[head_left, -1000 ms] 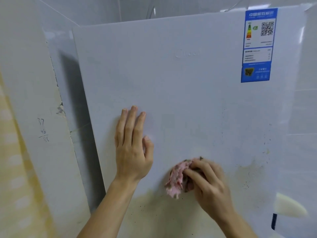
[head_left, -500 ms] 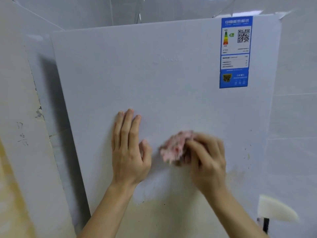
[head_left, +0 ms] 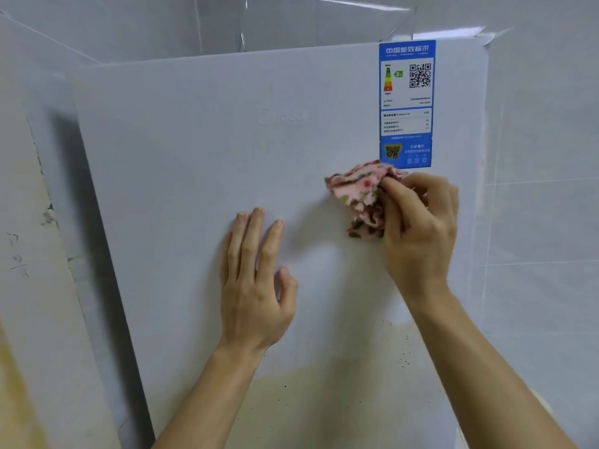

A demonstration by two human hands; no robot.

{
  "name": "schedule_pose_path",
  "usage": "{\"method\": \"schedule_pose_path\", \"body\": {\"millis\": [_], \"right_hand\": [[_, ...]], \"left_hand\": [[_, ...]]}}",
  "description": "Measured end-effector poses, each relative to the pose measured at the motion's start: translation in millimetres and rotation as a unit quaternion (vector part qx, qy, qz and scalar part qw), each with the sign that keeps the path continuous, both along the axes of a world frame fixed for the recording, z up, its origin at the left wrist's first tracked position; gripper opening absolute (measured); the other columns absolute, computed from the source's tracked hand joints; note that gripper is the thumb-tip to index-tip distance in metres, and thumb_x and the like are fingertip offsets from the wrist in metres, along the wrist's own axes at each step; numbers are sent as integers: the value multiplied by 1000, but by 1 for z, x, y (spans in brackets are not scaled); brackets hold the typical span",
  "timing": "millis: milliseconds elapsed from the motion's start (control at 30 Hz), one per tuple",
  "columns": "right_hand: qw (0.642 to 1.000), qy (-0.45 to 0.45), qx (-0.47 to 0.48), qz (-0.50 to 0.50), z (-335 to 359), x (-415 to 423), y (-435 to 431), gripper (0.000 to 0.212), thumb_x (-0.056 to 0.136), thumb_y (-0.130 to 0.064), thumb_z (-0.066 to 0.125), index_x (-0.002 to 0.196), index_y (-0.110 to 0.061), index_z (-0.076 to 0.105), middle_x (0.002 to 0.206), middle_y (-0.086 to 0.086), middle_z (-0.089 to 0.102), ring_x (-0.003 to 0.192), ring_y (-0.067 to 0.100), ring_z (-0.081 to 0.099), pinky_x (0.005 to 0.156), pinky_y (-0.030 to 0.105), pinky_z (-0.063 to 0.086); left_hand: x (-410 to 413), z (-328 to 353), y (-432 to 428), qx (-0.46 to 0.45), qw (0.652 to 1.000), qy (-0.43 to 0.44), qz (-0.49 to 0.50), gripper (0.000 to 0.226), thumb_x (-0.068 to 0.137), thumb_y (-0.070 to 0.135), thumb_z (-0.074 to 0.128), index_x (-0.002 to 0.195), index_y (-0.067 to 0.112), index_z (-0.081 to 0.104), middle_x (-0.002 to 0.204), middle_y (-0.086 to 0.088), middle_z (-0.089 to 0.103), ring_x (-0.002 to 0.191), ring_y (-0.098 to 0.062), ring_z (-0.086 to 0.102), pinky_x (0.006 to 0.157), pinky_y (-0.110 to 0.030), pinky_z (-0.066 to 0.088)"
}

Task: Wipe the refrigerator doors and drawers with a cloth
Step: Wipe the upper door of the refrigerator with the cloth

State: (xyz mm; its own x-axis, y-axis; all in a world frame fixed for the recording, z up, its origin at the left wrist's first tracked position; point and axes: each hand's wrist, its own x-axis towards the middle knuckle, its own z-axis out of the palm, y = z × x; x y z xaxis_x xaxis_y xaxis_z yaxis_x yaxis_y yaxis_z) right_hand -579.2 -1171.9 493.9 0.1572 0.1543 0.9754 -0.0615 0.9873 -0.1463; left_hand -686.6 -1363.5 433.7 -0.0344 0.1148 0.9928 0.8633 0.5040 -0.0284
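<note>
From the head view, the left hand (head_left: 254, 286) lies flat on the white refrigerator door (head_left: 194, 176), fingers straight and slightly apart, thumb lifted off to the side. The right hand (head_left: 419, 228) bunches a pink floral cloth (head_left: 363, 192) against the door — just below the blue energy label (head_left: 405, 103), touching its lower edge. Yellowish stains and dark specks (head_left: 324, 393) mark the door's lower part.

- Our bare left hand (head_left: 256, 286) lies flat, fingers (head_left: 252, 241) straight, pointing up.
- Our bare right hand (head_left: 418, 228), higher, curls its fingers and pinches a crumpled pink floral cloth (head_left: 359, 189).
- Both forearms rise from below.
</note>
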Motion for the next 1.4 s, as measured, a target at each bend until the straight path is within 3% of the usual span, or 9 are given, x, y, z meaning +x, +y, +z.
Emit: {"method": "schedule_pose_path", "body": {"millis": [133, 333, 467, 633, 767, 1033, 1100, 1233, 1400], "right_hand": [[1000, 14, 21, -1, -44, -5, 6, 18, 104, -8, 64, 115, -8, 78, 119, 9, 61, 107, 28, 53, 100, 18, 39], [985, -104, 132, -27, -162, 23, 36, 19, 99, -5, 61, 113, -17, 65, 122, 4, 57, 107, 28, 53, 86, 43, 50], [989, -92, 116, -24, -122, 34, 46, 18, 103, -6, 62, 104, -10, 79, 117, 5, 61, 102, 28, 55, 85, 41, 51], [999, -17, 15, -22, -16, 38, 54, 16, 102, -5, 66, 108, -6, 81, 107, 17, 67, 99, 35, 57, 92, 13, 37], [999, 28, -32, 0, 16, 34, 55, 18, 100, -3, 65, 111, -7, 79, 106, 15, 65, 99, 30, 57, 89, 20, 43], [996, -82, -19, -2, -184, 50, 60, 29, 106, -16, 54, 97, -1, 77, 119, 6, 59, 100, 34, 57, 104, 19, 37], [992, -123, 13, 1, -215, 57, 62, 15, 102, -11, 56, 106, -10, 70, 119, 6, 59, 99, 32, 57, 104, 20, 36], [989, -140, 47, 2, -175, 60, 68, 17, 98, -6, 56, 107, -14, 67, 115, 4, 60, 94, 31, 57, 91, 24, 41], [997, -68, -25, 14, -53, 56, 62, 19, 97, -8, 61, 103, -7, 79, 112, 7, 59, 99, 31, 57, 89, 16, 37]], "left_hand": [[4, 2, 9, 9, 1000, 9, -5, 66, 85, -2, 57, 151, 1, 52, 165, -20, 38, 159, -39, 26, 130, -52, 22], [11, 2, 22, 12, 1000, 19, -14, 66, 82, -7, 57, 148, -2, 53, 163, -22, 41, 157, -41, 29, 130, -53, 24], [17, 1, 33, -2, 999, 20, -28, 67, 82, -5, 59, 148, -1, 54, 163, -22, 40, 158, -40, 28, 128, -56, 27], [21, -3, 43, 4, 999, 12, -34, 65, 83, -6, 56, 148, 0, 55, 163, -21, 41, 158, -39, 28, 125, -61, 30], [23, -3, 46, 12, 999, 10, -28, 65, 82, -7, 55, 147, -2, 56, 162, -21, 42, 157, -40, 29, 126, -59, 29], [26, -5, 52, 16, 999, 11, -27, 65, 83, -8, 54, 148, -5, 53, 163, -21, 42, 158, -39, 29, 128, -56, 28], [28, -5, 55, 4, 999, 12, -34, 66, 82, -5, 56, 148, -4, 53, 163, -20, 41, 158, -38, 28, 128, -56, 27], [33, -8, 62, -17, 999, 25, -36, 66, 82, -3, 59, 148, 0, 54, 164, -19, 40, 159, -37, 28, 130, -54, 25], [35, -9, 61, -9, 999, 8, -39, 67, 82, -2, 60, 149, -2, 53, 164, -19, 40, 158, -37, 28, 129, -55, 26]]}}
